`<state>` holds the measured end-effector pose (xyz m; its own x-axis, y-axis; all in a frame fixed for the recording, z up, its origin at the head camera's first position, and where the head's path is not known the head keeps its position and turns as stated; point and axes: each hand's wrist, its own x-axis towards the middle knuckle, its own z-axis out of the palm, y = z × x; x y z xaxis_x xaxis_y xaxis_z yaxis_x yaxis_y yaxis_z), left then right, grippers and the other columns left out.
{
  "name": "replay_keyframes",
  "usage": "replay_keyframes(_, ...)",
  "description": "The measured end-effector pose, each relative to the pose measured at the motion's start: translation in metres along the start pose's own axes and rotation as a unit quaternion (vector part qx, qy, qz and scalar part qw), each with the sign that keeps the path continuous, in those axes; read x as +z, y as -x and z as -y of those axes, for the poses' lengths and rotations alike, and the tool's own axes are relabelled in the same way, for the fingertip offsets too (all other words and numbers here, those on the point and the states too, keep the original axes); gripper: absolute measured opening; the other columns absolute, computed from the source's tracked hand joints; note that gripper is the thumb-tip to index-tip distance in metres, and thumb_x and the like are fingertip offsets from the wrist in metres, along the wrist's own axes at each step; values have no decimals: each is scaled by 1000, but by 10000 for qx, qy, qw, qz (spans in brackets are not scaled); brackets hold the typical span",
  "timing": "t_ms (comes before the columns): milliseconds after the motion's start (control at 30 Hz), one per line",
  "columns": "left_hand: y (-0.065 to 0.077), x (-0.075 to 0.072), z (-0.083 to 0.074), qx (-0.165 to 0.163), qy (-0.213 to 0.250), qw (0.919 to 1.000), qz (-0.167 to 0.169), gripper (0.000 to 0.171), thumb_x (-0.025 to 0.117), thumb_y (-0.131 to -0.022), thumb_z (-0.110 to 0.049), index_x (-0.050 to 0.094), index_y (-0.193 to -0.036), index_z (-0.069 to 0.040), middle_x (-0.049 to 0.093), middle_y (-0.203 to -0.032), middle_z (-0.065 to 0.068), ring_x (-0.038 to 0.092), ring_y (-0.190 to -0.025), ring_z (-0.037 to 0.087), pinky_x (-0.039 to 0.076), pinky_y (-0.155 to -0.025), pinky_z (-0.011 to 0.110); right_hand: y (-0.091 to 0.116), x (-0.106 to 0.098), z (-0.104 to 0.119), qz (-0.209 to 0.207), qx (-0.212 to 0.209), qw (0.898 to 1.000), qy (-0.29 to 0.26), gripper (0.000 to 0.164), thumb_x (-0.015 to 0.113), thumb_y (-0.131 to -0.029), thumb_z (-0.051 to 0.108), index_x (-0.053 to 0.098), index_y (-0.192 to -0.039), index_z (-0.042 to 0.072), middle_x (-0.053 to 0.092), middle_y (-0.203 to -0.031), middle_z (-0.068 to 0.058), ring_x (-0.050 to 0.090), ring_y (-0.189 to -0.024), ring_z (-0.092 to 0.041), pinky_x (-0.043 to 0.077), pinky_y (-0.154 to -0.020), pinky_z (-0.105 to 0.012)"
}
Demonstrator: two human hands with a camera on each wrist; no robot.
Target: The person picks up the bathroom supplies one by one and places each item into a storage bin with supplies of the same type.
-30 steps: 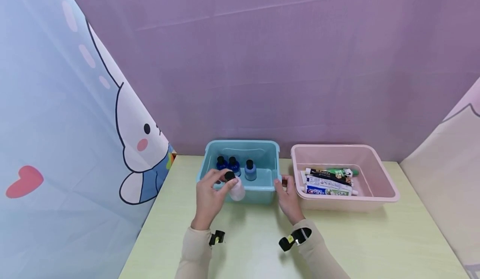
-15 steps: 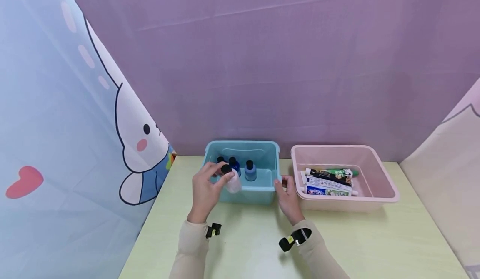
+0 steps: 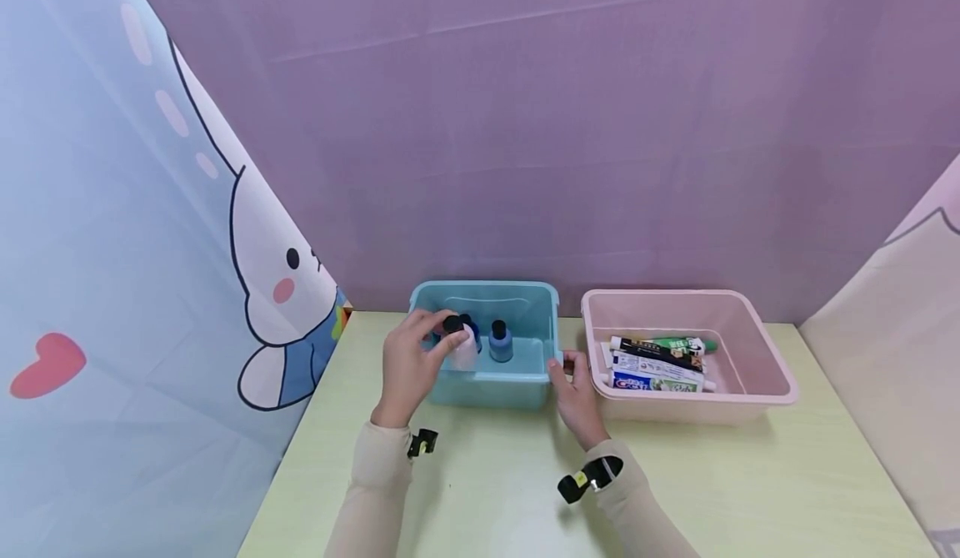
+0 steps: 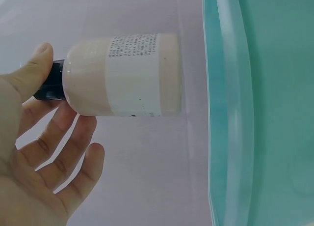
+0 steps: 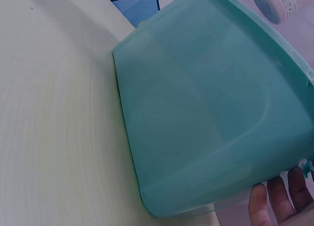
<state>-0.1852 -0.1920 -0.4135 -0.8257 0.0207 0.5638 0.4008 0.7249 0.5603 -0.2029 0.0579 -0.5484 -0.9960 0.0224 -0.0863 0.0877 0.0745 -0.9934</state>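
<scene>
My left hand [image 3: 407, 364] pinches the black cap of a pale pink bottle [image 3: 465, 354] over the near left part of a teal plastic bin [image 3: 491, 391]. In the left wrist view the bottle [image 4: 132, 76] bears a white printed label, and its base is apart from the bin's rim [image 4: 235, 108]. Inside the bin stands a blue bottle [image 3: 500, 345] with a black cap. Darker blue bottles beside it are mostly hidden by the left hand and the pink bottle. My right hand [image 3: 579, 399] grips the bin's right end, thumb at the rim, fingers [image 5: 277, 199] against the outer side.
A pink bin [image 3: 742, 358] stands just right of the teal one, holding several toothpaste tubes [image 3: 660, 362]. Both bins are on a pale wood table [image 3: 495, 475]. A purple cloth [image 3: 525, 124] hangs behind, and a blue printed cloth [image 3: 150, 291] is on the left.
The left hand has carried the pink bottle from the bin's near edge slightly left and farther over the bin, bringing it more upright. The right hand keeps its hold on the teal bin.
</scene>
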Motion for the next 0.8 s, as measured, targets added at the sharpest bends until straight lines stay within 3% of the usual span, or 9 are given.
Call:
replay_keyframes(200,-8,1,1,-70,-209,9995,243,34,80,-87,-38,78,-113,-15,67,-91,2,60,-73,26,39,-62,28,0,0,-1,-64,-89,9999,-16,40,49,-108,32,43,-135,4,49,-132,-14,46,-122,-26,43,-100,-35)
replay_keyframes(500,-18,-1,5,-222,-417,9963,724,35,78,-89,-38,77,-117,-16,66,-92,2,49,-69,15,40,-62,29,0,0,-1,-66,-111,9999,-68,36,50,-108,29,44,-133,4,50,-131,-14,47,-120,-25,42,-100,-36)
replay_keyframes(800,-27,-5,7,-331,-615,9887,1324,40,78,-90,-36,74,-123,-13,70,-102,5,60,-81,21,50,-68,34,1,2,0,-207,-272,9994,-8,34,51,-108,26,45,-131,1,51,-127,-17,47,-116,-24,40,-100,-34)
